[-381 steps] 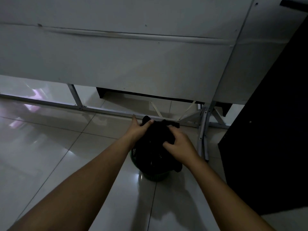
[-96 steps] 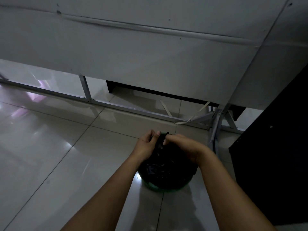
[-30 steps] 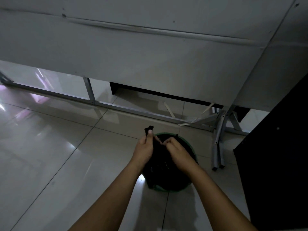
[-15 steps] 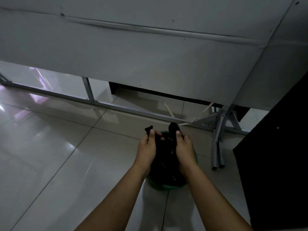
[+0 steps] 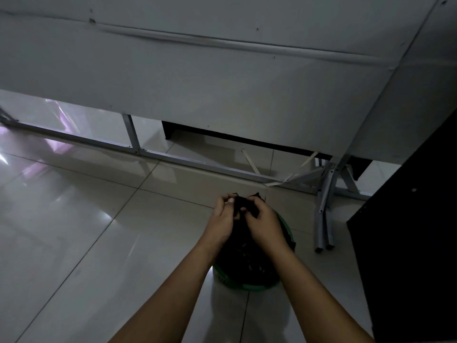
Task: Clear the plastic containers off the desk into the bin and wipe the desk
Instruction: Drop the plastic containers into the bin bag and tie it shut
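Left hand (image 5: pixel 222 216) and right hand (image 5: pixel 263 224) both pinch the gathered top of the black bag (image 5: pixel 243 206). Bag sits inside the green bin (image 5: pixel 249 285) on the tiled floor (image 5: pixel 86 231).

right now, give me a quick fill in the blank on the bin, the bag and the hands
1. The bin stands on the tiled ____.
2. The rim of the bin is ____ in colour.
3. The left hand and right hand both pinch the top of the ____ bag.
4. The bag sits ____ the bin.

Missing words: floor; green; black; inside
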